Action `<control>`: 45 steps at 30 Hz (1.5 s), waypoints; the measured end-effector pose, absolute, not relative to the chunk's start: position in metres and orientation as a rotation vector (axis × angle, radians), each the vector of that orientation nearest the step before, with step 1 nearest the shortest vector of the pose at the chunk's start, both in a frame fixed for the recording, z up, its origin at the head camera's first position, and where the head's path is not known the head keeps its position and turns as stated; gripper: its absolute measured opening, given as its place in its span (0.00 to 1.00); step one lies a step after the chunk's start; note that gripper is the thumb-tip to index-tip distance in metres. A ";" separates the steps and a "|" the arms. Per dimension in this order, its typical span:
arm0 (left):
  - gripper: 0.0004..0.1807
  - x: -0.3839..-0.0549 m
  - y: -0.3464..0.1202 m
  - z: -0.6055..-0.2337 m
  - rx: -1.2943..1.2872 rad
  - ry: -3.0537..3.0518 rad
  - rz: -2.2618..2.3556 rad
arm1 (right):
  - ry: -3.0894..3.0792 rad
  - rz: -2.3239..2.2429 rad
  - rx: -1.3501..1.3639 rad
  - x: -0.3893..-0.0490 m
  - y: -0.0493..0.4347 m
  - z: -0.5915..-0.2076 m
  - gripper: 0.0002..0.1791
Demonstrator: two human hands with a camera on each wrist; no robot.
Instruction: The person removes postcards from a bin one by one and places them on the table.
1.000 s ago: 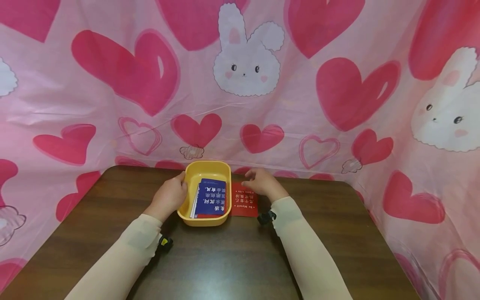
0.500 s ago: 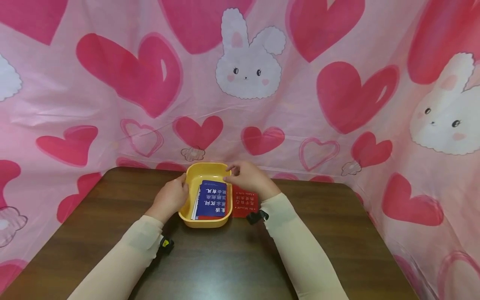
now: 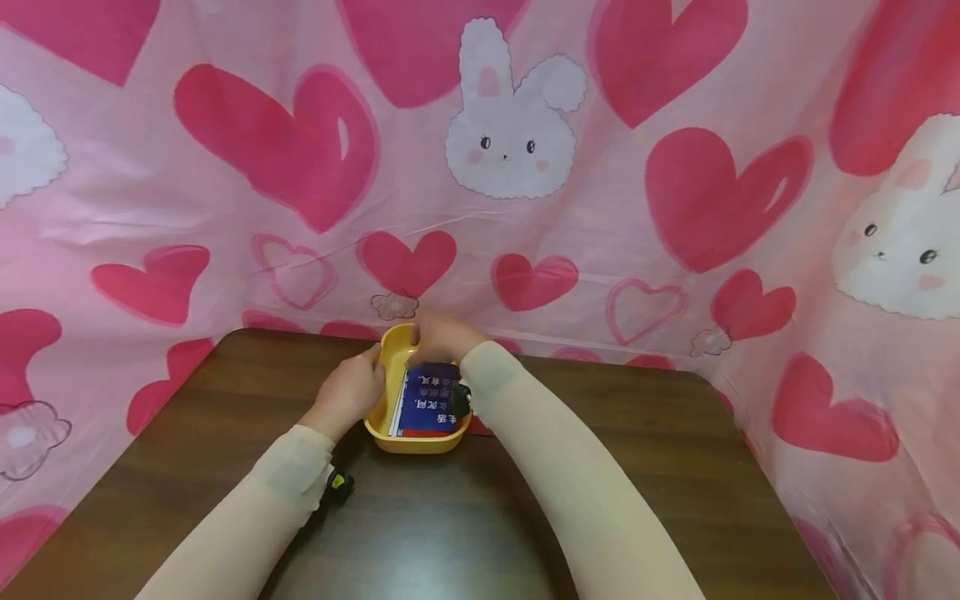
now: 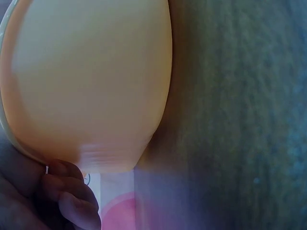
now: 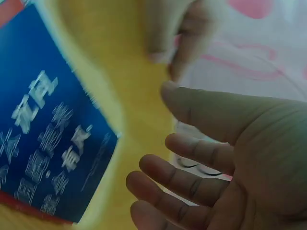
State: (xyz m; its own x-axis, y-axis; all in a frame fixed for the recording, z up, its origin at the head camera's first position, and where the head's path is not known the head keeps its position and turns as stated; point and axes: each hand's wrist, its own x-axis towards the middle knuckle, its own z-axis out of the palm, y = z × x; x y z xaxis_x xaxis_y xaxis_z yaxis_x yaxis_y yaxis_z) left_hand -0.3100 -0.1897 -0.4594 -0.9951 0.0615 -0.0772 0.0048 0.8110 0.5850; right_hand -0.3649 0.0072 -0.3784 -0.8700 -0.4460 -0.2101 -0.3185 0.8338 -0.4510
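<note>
My left hand (image 3: 348, 392) grips the left rim of a yellow plastic bin (image 3: 416, 445). In the left wrist view its curled fingers (image 4: 79, 211) sit at the rim beside the bin's outer wall (image 4: 91, 76). A blue booklet (image 3: 420, 412) with white lettering lies on top of a small stack in the bin, with red and white edges showing beneath. My right hand (image 3: 442, 337) reaches over the bin's far part. In the right wrist view that hand (image 5: 201, 163) has relaxed, spread fingers and holds nothing, close to the blue booklet (image 5: 53, 124).
The bin stands on a dark wooden table (image 3: 435, 517), near its back edge. A red card (image 3: 480, 427) lies right of the bin, mostly hidden by my right forearm. A pink curtain (image 3: 525, 225) with hearts and rabbits hangs behind the table.
My right hand has moved left, from above the red card to over the bin. The left hand keeps its grip on the rim, and the stack looks the same.
</note>
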 end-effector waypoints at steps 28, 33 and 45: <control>0.35 -0.307 -0.183 -0.458 0.024 2.913 0.938 | 2.835 -0.376 -0.624 -0.372 0.009 -0.406 0.25; 0.36 -0.306 -0.184 -0.458 0.013 2.927 0.926 | 2.709 -0.690 -0.548 -0.371 0.021 -0.394 0.28; 0.36 -0.307 -0.182 -0.456 0.001 2.912 0.910 | 2.430 -1.531 -0.418 -0.380 0.087 -0.398 0.27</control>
State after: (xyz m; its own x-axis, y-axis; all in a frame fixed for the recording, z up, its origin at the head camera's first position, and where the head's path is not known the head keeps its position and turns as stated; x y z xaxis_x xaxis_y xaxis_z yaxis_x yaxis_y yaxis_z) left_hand -0.3066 -0.1820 -0.4561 -0.9959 0.0274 -0.0863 -0.0266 0.8225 0.5681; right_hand -0.3797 0.0867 -0.3985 -0.9306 -0.3627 -0.0490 -0.1123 0.4106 -0.9049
